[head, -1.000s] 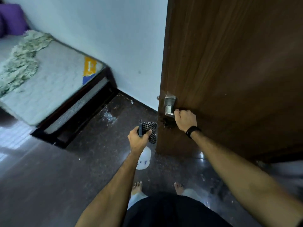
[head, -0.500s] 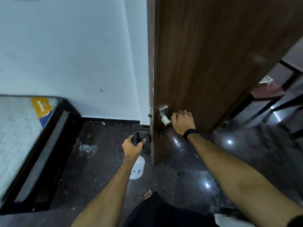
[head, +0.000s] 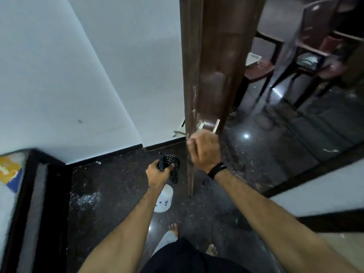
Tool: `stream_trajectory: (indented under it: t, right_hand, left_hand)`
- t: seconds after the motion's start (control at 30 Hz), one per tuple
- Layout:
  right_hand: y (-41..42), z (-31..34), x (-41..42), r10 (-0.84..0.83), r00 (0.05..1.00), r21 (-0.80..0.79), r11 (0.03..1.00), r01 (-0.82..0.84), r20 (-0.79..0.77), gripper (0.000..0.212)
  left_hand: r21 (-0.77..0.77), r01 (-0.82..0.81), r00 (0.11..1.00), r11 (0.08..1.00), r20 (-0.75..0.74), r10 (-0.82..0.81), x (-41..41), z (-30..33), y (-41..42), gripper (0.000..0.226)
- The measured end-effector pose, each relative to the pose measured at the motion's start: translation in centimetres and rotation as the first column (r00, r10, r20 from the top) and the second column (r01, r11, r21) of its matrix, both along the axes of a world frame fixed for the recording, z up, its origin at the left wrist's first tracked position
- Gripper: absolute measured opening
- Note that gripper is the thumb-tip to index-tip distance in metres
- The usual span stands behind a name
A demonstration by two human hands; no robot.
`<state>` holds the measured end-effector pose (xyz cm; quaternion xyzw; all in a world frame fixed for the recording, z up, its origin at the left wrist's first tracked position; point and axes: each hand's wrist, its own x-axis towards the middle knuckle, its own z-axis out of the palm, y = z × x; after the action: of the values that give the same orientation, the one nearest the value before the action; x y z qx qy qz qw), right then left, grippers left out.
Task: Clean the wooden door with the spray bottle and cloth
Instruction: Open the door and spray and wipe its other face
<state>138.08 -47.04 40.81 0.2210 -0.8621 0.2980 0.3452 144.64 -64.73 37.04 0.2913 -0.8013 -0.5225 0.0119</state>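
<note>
I see left hand [head: 157, 174] gripping spray bottle [head: 163, 200] and checked cloth [head: 173, 166] | right hand [head: 203, 148] curled on wooden door [head: 214, 62] edge | bottle's blue print unreadable

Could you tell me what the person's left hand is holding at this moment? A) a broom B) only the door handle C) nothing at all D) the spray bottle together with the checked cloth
D: the left hand grips the spray bottle by its dark trigger top, with the checked cloth bunched in the same grip.
</note>
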Motion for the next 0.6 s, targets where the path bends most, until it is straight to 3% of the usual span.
stream_trajectory:
  t: [0.07,0.13,0.23,0.33,0.47,0.6]
  right_hand:
    - [-0.6,0.8,2.1,0.144,0.988,0.162,0.978,-0.134,-0.052,0.007]
    - [-1.1,0.9,2.6,0.147,0.988,0.320,0.939,-0.127,-0.041,0.010]
    - [-0.9,1.0,2.0,-0.075,0.967,0.406,0.913,-0.031,0.242,0.038]
    - [0.7,0.8,1.5,-0.410,0.776,0.499,0.855,0.143,0.480,0.068]
    - [3.4,0.8,2.2,-0.631,0.611,0.628,0.732,0.264,0.477,0.084]
    - [5.9,1.5,2.0,-0.734,0.508,0.712,0.639,0.290,0.451,0.090]
  left_hand:
    - [0.023,0.082,0.997,0.996,-0.004,-0.082,0.0,0.2,1.4,0.021]
    - [0.015,0.194,0.980,0.981,-0.048,-0.193,-0.3,0.5,2.7,0.017]
    - [0.025,0.326,0.943,0.945,-0.079,-0.324,-1.2,0.8,3.5,0.014]
    - [0.069,0.400,0.916,0.914,-0.055,-0.397,-2.2,0.2,3.4,0.028]
    - [0.090,0.506,0.862,0.858,-0.025,-0.506,-3.3,-0.8,3.8,0.015]
    - [0.072,0.587,0.808,0.806,0.005,-0.589,-3.7,-1.2,5.4,0.014]
